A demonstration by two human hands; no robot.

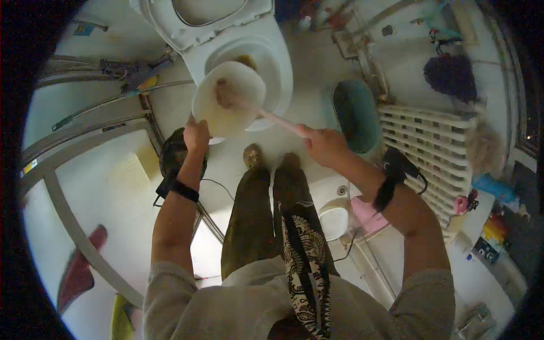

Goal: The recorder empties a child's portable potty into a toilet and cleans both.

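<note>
My left hand (197, 135) grips the lower left rim of a whitish basin (238, 123), which is tilted over the front of a white toilet bowl (280, 63). In my right hand (323, 144) is the pale pink handle of a brush or similar tool (280, 122). Its blurred brownish head lies inside the basin, so its exact kind is unclear. Behind the basin the toilet seat and lid (157, 17) stand raised. Part of the bowl's inside is hidden by the basin; a brownish-yellow patch shows there.
A teal tub (359, 117) stands on the floor at the right, beside a white radiator (425, 148). Left of my feet is a dark bin (172, 157). A small white basin (333, 223) and a pink container (367, 214) are by my right leg. A glass-panelled frame (72, 216) borders the left.
</note>
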